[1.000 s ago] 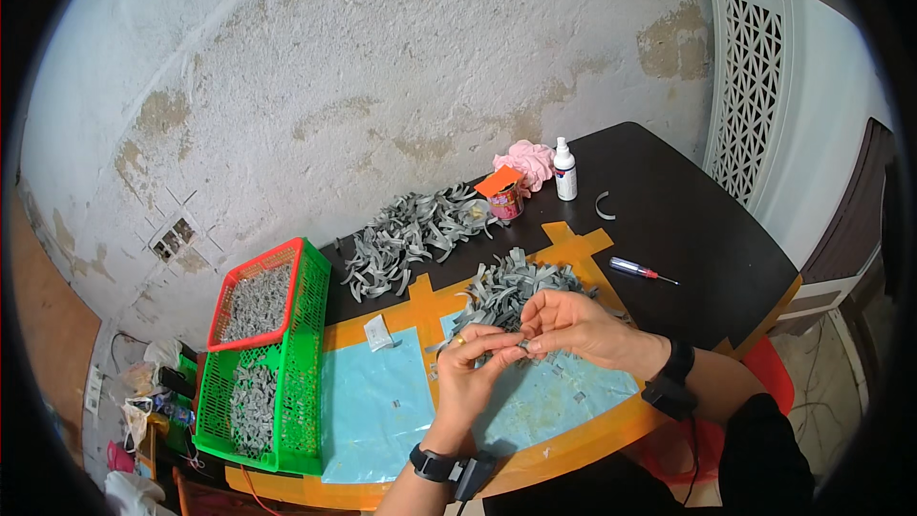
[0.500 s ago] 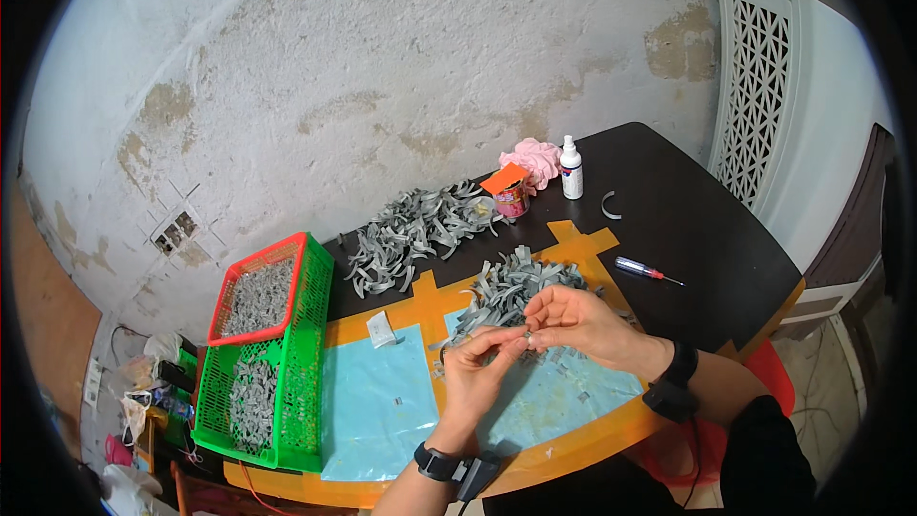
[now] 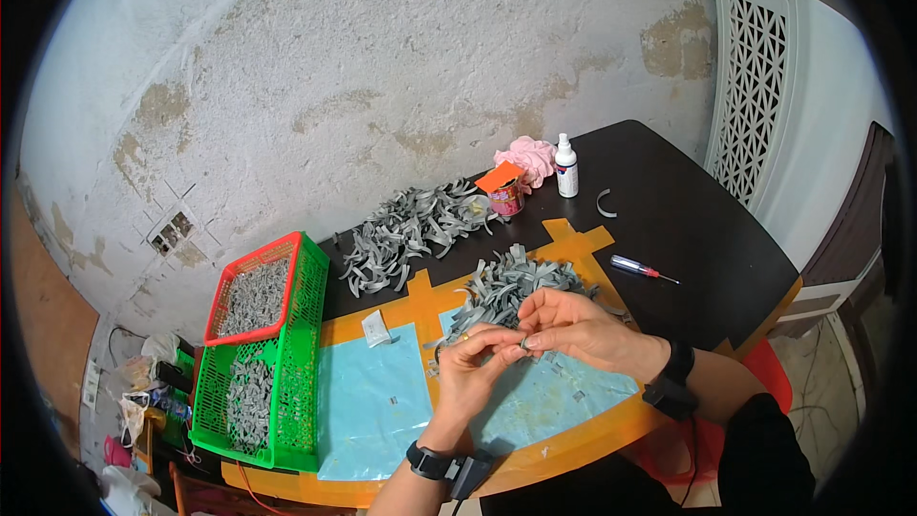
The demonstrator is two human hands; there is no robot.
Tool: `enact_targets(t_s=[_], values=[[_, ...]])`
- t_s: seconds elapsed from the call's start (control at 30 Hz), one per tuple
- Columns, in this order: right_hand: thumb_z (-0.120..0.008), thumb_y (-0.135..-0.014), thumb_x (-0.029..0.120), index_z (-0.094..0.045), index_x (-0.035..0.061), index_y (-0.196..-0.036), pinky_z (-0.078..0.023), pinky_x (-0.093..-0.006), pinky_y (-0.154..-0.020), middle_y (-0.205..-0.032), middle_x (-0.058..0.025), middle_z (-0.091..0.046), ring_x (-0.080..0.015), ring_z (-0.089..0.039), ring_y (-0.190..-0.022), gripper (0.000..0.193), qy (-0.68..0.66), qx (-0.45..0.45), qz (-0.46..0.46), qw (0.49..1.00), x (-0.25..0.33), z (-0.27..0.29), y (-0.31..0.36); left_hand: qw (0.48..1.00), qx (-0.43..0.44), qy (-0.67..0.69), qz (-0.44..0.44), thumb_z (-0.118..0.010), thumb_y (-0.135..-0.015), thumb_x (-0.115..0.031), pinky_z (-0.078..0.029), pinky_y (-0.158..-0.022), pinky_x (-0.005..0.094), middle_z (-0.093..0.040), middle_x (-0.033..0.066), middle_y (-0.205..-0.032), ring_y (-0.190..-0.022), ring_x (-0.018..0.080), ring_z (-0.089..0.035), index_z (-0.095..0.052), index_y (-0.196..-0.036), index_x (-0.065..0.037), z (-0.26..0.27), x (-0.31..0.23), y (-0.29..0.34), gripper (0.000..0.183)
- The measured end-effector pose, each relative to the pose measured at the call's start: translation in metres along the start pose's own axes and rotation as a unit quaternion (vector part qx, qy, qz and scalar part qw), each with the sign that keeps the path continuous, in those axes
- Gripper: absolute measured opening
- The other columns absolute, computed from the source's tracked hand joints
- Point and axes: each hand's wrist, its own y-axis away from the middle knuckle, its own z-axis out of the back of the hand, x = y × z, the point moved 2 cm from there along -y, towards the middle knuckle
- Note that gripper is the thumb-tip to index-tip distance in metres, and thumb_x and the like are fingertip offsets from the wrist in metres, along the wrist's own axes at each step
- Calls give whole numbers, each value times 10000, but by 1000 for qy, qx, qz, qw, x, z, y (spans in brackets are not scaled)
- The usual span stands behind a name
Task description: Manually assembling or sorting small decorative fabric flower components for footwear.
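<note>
My left hand (image 3: 471, 375) and my right hand (image 3: 590, 336) meet fingertip to fingertip over the blue sheet (image 3: 377, 411). Both are closed in a pinch on a small grey piece (image 3: 525, 344), mostly hidden by the fingers, so its exact kind does not show. Just beyond them a heap of grey curved strips (image 3: 506, 289) lies partly on the sheet, some of it behind my right hand. Small grey bits (image 3: 556, 370) are scattered on the sheet beside my hands. A white packet (image 3: 375, 329) rests left of the heap.
A second strip pile (image 3: 396, 239) lies farther back. At left, a red basket (image 3: 298, 250) of small grey pieces sits on a green basket (image 3: 308, 392) holding more. A tin (image 3: 506, 198), pink cloth (image 3: 528, 159), spray bottle (image 3: 566, 168), screwdriver (image 3: 638, 268) and single strip (image 3: 602, 204) occupy the dark table.
Both hands stay together in almost the same place; the fingertips have shifted slightly around the small grey piece. The whole view has moved a little, and nothing else has visibly changed.
</note>
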Motion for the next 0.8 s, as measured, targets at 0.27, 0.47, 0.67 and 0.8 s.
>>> enact_targets(t_s=[0.27,0.47,0.67,0.8], values=[[-605,-834,-15,-465,15,-1075,-459,-246,-724,-942,-50,-553,-113,-558,-820,281,13,-2,30,999,-2,-6,2,1000,10,11,-18,-675,-793,79,-521,-776,291,-621,81,-935,-857,171,-623,-675,-941,19,-1,0,2,160],[-582,-855,-5,-460,20,-1043,-450,-228,-699,-919,-41,-546,-92,-542,-782,225,106,-33,62,992,2,-15,7,1000,-2,15,-24,-685,-779,85,-513,-783,292,-622,74,-941,-877,159,-608,-674,-930,17,-3,-2,1,166],[-568,-902,37,-457,23,-1023,-452,-218,-691,-927,-39,-548,-74,-534,-781,164,125,-42,116,984,-4,-19,9,1000,-12,18,-16,-695,-778,76,-491,-797,280,-625,70,-934,-874,149,-595,-670,-929,17,-4,-6,2,164],[-559,-917,52,-459,31,-1023,-454,-224,-710,-931,-39,-551,-80,-535,-795,147,107,-31,108,988,-6,-18,7,998,-18,-6,-64,-695,-796,38,-516,-710,270,-641,70,-914,-813,147,-618,-679,-959,6,-2,-5,2,167]])
